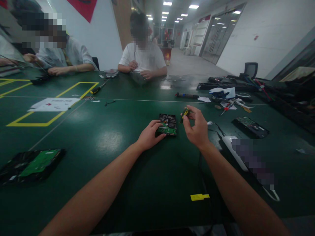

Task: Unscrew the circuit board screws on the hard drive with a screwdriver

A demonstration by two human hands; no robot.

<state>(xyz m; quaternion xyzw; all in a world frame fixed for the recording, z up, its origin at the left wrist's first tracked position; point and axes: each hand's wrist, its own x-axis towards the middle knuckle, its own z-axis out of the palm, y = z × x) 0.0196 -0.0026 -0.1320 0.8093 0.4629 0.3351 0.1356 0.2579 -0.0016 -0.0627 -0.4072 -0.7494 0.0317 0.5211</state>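
Note:
A black hard drive point(168, 124) with a green circuit board lies on the dark green table point(110, 141) in front of me. My left hand point(150, 133) rests on its near left corner, fingers curled against the board and holding it steady. My right hand point(195, 126) is raised just right of the drive, fingers pinched round a small screwdriver point(185, 114) with a yellow-and-black handle, its tip angled down toward the drive.
Another hard drive point(31, 164) lies at the near left, a third point(249, 126) at the right beside a white power strip point(235, 152). Tools and cables clutter the far right. Two other people work at the far side. Yellow tape lines point(49, 121) mark the left table.

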